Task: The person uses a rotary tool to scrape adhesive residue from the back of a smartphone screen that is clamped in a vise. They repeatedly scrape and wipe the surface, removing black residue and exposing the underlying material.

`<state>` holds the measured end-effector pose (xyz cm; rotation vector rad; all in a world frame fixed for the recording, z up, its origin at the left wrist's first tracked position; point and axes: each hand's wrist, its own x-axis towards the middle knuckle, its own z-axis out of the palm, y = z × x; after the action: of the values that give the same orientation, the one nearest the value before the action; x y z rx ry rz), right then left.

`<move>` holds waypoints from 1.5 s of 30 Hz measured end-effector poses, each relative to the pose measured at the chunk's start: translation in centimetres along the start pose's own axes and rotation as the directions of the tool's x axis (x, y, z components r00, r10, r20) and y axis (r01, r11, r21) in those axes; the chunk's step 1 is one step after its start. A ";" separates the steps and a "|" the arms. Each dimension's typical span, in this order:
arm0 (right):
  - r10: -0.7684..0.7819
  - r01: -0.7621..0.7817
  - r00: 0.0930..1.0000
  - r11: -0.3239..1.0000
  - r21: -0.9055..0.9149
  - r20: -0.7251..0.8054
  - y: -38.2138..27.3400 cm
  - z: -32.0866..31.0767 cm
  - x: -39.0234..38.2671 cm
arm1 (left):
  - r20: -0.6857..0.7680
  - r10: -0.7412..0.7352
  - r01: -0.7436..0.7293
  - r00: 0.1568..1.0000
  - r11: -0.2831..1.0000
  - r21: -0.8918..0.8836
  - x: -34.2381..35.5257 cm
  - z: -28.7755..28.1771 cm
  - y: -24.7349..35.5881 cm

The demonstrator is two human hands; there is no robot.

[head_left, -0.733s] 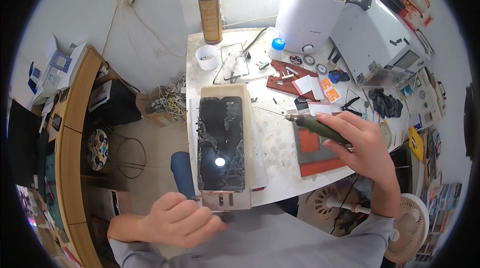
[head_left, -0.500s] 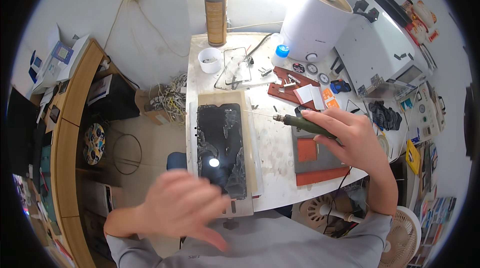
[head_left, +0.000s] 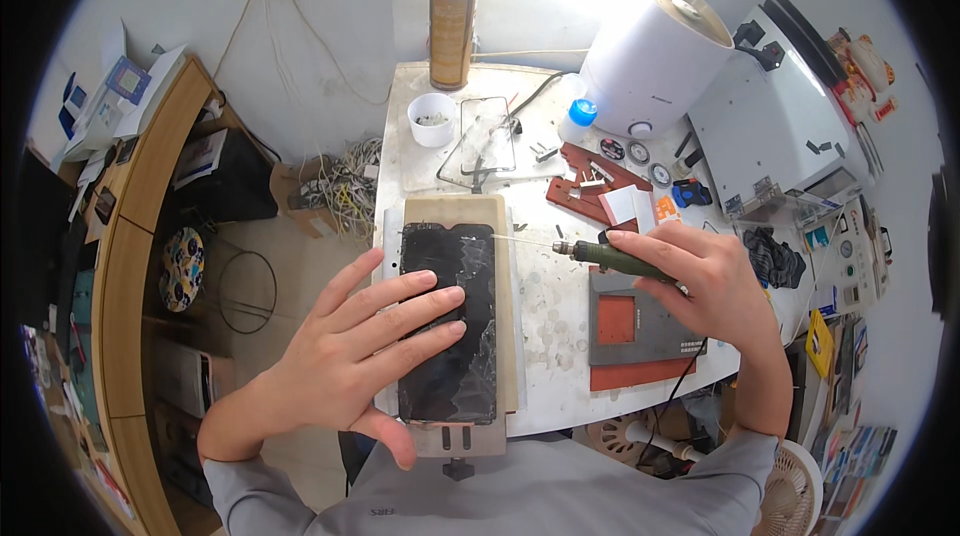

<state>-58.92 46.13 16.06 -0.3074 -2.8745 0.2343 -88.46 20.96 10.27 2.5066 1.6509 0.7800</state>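
A black phone screen (head_left: 450, 336) with cracked, flaking glass along its right side lies on a beige holding plate (head_left: 505, 316) at the table's left edge. My left hand (head_left: 365, 336) is spread flat over it, fingertips on the glass and thumb near the plate's lower end. In my right hand (head_left: 695, 276) is a green pen-shaped rotary tool (head_left: 625, 258), gripped between thumb and fingers. From its metal chuck a thin rod points left, its tip at the screen's upper right corner. Whether the tip touches the glass I cannot tell.
Grey and red mats (head_left: 640, 326) lie under my right forearm. Farther back stand a spray can (head_left: 453, 31), a white cup (head_left: 431, 120), a blue-capped bottle (head_left: 580, 116), a red-brown bracket (head_left: 590, 186) and a white cylindrical appliance (head_left: 655, 56). The tool's black cable (head_left: 680, 376) hangs over the front edge.
My left hand has come up from the near edge and settled flat on the screen. The rotary tool stays in my right hand, its rod now at the screen's corner. The view has shifted slightly.
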 end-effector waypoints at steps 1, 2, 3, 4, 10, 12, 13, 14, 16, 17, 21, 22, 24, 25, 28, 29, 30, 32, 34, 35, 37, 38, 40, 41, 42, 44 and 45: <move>-0.005 0.005 1.000 1.000 0.006 0.007 0.0 0.0 0.0 | 0.000 -0.003 0.003 1.000 1.000 0.002 0.0 0.0 0.0; -0.010 0.010 1.000 1.000 0.011 0.015 0.1 0.0 0.0 | -0.001 -0.003 0.003 1.000 1.000 0.007 0.0 0.0 0.0; -0.005 0.005 1.000 1.000 0.015 0.020 0.1 0.0 0.0 | -0.001 -0.002 0.002 1.000 1.000 0.011 0.0 0.0 0.0; 0.000 -0.001 1.000 1.000 0.020 0.026 0.0 0.0 -0.1 | -0.002 -0.001 0.001 1.000 1.000 0.016 0.0 0.0 0.0; -0.021 0.020 1.000 0.999 0.047 0.016 0.2 0.4 -0.4 | -0.024 -0.007 0.007 1.000 1.000 0.004 -0.1 0.4 0.0; -0.033 0.032 0.999 0.999 0.039 0.021 0.2 0.4 -0.4 | -0.023 -0.011 0.011 1.000 1.000 0.004 -0.1 0.4 0.0; -0.040 0.039 0.999 0.999 0.032 0.028 0.3 0.3 -0.4 | -0.022 -0.013 0.013 1.000 1.000 0.004 -0.1 0.4 0.0; -0.046 0.045 0.998 0.999 0.025 0.035 0.3 0.3 -0.4 | -0.021 -0.014 0.015 1.000 1.000 0.004 0.0 0.3 0.0; -0.049 0.048 0.998 0.999 0.026 0.034 0.2 0.3 -0.4 | -0.018 -0.018 0.018 1.000 1.000 0.008 0.0 0.3 0.2; -0.050 0.049 0.998 0.998 0.026 0.034 0.2 0.3 -0.4 | -0.017 -0.020 0.020 1.000 1.000 0.009 0.0 0.3 0.2; -0.058 0.057 0.998 0.998 0.033 0.027 0.3 0.3 -0.5 | -0.013 -0.022 0.022 1.000 1.000 0.017 0.0 0.3 0.2; -0.061 0.060 0.998 0.998 0.035 0.024 0.3 0.3 -0.5 | -0.012 -0.022 0.022 1.000 1.000 0.020 0.0 0.3 0.2; -0.064 0.063 0.998 0.997 0.038 0.021 0.3 0.4 -0.5 | -0.011 -0.023 0.023 1.000 0.999 0.022 0.0 0.3 0.3; -0.064 0.063 0.998 0.997 0.038 0.021 0.2 0.3 -0.5 | -0.011 -0.024 0.025 1.000 0.999 0.023 0.0 0.3 0.3; -0.072 0.071 0.997 0.997 0.033 0.019 0.0 0.3 -0.6 | -0.006 -0.024 0.024 1.000 0.999 0.037 0.0 0.3 0.3; -0.076 0.076 0.997 0.997 0.031 0.017 0.0 0.3 -0.6 | -0.005 -0.023 0.023 1.000 0.999 0.038 0.0 0.2 0.3; -0.073 0.072 0.997 0.997 0.029 0.021 -0.1 0.3 -0.7 | -0.004 -0.023 0.023 1.000 0.999 0.040 0.0 0.2 0.3; -0.067 0.066 0.997 0.997 0.027 0.028 -0.1 0.2 -0.8 | -0.003 -0.020 0.020 1.000 0.999 0.045 0.0 0.1 0.3; -0.068 0.067 0.997 0.997 0.030 0.027 -0.3 0.2 -0.9 | -0.005 -0.013 0.013 1.000 0.999 0.052 0.1 0.1 0.3; -0.068 0.067 0.997 0.997 0.032 0.027 -0.3 0.2 -0.9 | -0.005 -0.013 0.013 1.000 0.998 0.053 0.1 0.1 0.3; -0.077 0.076 0.997 0.997 0.033 0.027 -0.3 0.2 -1.1 | -0.006 -0.012 0.012 1.000 0.998 0.057 0.1 0.1 0.4; -0.081 0.080 0.996 0.996 0.034 0.027 -0.4 0.3 -1.2 | -0.006 -0.011 0.011 1.000 0.998 0.059 0.1 0.1 0.3; -0.086 0.085 0.996 0.995 0.042 0.008 -0.5 0.4 -1.3 | -0.008 -0.008 0.008 1.000 0.998 0.061 0.1 0.2 0.3; -0.088 0.088 0.996 0.995 0.046 -0.001 -0.5 0.4 -1.3 | -0.010 -0.007 0.007 1.000 0.998 0.061 0.1 0.2 0.3; -0.092 0.092 0.996 0.995 0.044 0.000 -0.6 0.4 -1.4 | -0.011 -0.006 0.007 1.000 0.998 0.061 0.1 0.2 0.3; -0.099 0.099 0.995 0.994 0.039 0.004 -0.7 0.3 -1.5 | -0.012 -0.006 0.007 1.000 0.998 0.062 0.1 0.2 0.3; -0.097 0.096 0.995 0.995 0.040 0.003 -0.8 0.2 -1.5 | -0.011 -0.006 0.007 1.000 0.998 0.062 0.1 0.2 0.3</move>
<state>-57.65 45.02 15.66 -0.1601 -2.8764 0.2748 -88.07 20.93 10.21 2.5413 1.7114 0.7542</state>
